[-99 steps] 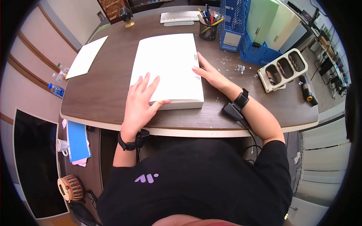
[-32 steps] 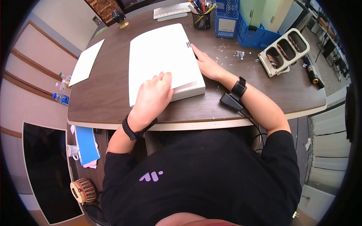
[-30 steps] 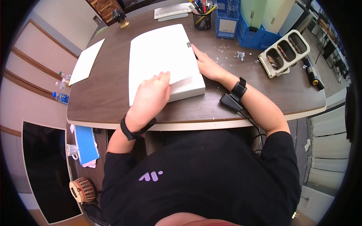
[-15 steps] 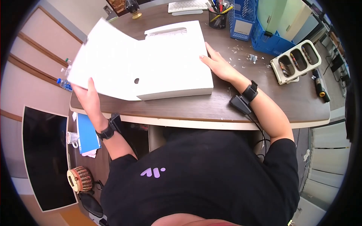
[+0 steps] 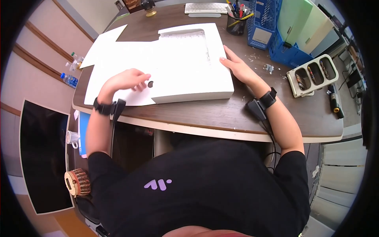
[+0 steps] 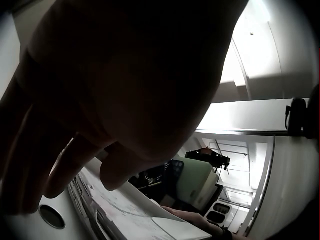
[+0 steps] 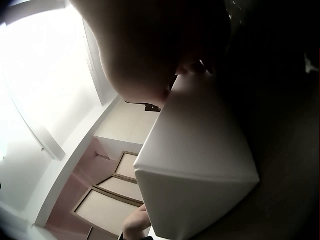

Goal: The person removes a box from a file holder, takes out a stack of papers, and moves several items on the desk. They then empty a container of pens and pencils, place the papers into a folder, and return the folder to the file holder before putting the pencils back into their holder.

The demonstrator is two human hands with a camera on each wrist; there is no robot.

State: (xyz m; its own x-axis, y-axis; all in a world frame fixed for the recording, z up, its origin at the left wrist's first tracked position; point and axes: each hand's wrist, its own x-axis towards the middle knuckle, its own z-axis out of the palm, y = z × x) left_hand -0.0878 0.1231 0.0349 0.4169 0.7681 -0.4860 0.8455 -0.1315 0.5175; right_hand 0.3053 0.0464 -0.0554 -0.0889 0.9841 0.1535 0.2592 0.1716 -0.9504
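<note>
The left hand (image 5: 127, 80) is loose and holds nothing, just above the open white lid (image 5: 126, 55), near a round hole (image 5: 150, 84). The right hand (image 5: 241, 71) is relaxed, with its thumb on top of the white box (image 5: 189, 79) and its fingers by the side. The box is smooth, flat-topped and sharp-cornered. It sits on the brown, wood-look surface (image 5: 189, 119), in front of the person. Little paper bits (image 5: 269, 68) lie to the right. Farther back are a mesh pen cup (image 5: 236, 28), a white keyboard (image 5: 206, 8) and a hard blue file holder (image 5: 290, 55). To the left are clear bottles (image 5: 69, 79), a big black screen (image 5: 43, 158) and a round woven basket (image 5: 82, 182).
</note>
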